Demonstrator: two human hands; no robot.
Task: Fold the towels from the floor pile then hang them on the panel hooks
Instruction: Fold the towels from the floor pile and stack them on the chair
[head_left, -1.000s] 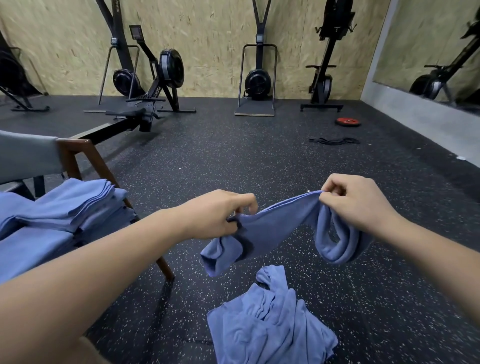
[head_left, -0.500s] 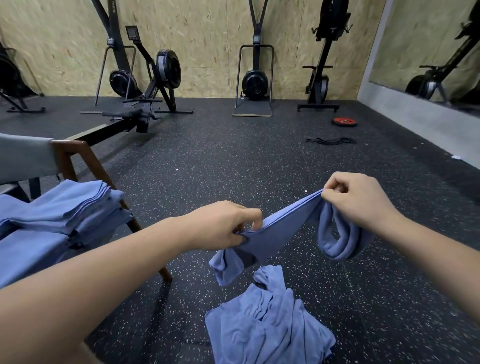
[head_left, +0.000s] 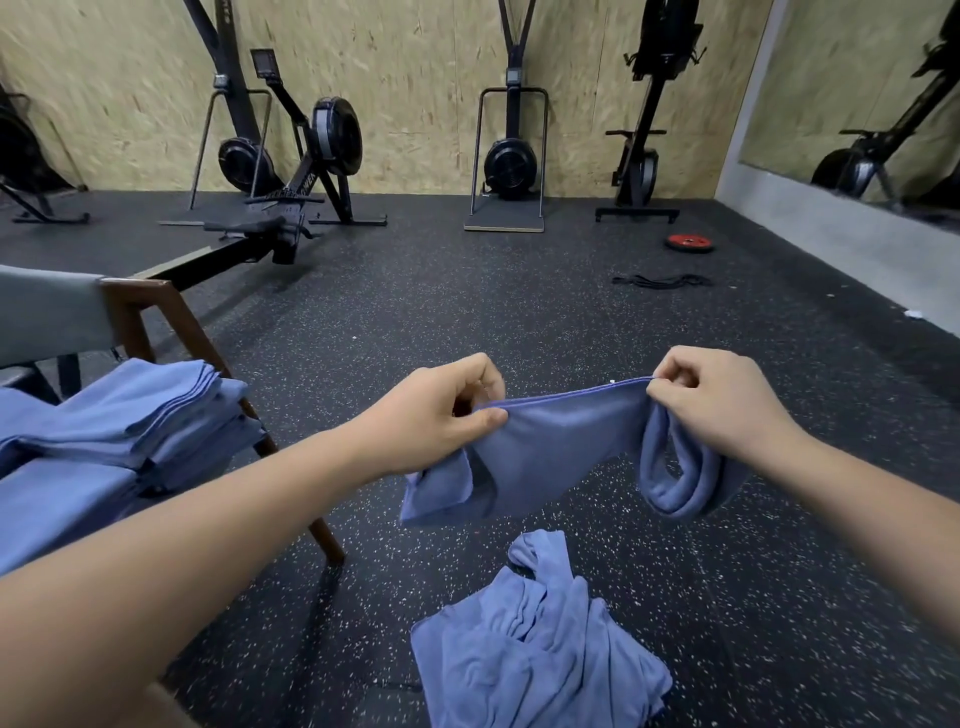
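Left hand (head_left: 441, 410), right hand (head_left: 719, 400) — both pinched shut

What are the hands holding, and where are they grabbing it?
Both hands hold one blue cloth towel by its top edge: the left hand pinches one end, the right hand the other. It sags between.

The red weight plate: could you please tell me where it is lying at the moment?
In the head view, the red weight plate lies flat on the floor at the far right, just in front of the upright exercise machine and beyond the black bands.
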